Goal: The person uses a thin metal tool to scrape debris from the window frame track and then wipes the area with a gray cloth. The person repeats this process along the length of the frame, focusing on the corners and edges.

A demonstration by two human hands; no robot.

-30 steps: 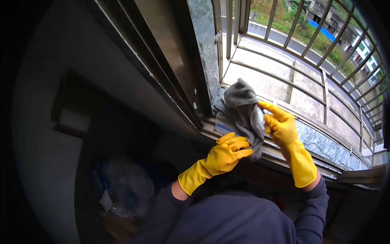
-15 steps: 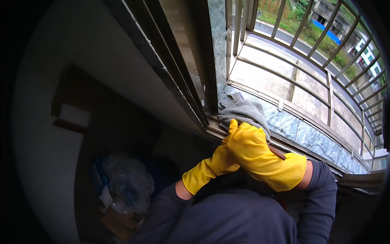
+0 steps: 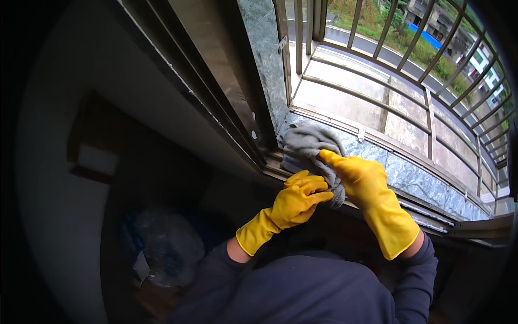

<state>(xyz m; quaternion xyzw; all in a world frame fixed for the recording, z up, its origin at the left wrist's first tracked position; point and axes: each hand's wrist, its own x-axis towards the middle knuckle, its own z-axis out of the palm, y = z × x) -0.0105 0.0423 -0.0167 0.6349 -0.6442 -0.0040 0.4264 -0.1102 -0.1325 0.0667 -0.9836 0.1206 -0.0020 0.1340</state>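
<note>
A grey cloth (image 3: 310, 139) lies bunched over the window track and the marbled sill, its lower end hanging down between my gloved hands. From the right, my right hand (image 3: 359, 175) in a yellow rubber glove closes on the cloth, index finger pressed against it and the other fingers hidden. My left hand (image 3: 299, 201), gloved in the same yellow, has its fingers bent and pinched at the hanging end. A dark flat bluish piece (image 3: 294, 165) shows beneath the cloth; I cannot tell what it is.
A metal window frame (image 3: 245, 70) rises at the left of the opening. Outside the blue-grey sill (image 3: 410, 175) stands a barred metal cage (image 3: 377, 102). On the dark floor side lies a clear plastic bag (image 3: 172, 248). A brown and white object (image 3: 97, 151) sits at far left.
My hands, together before, have moved apart, the right one up and to the right. The cloth now twists down between them. A brown stick that stuck out beneath my right hand is out of sight.
</note>
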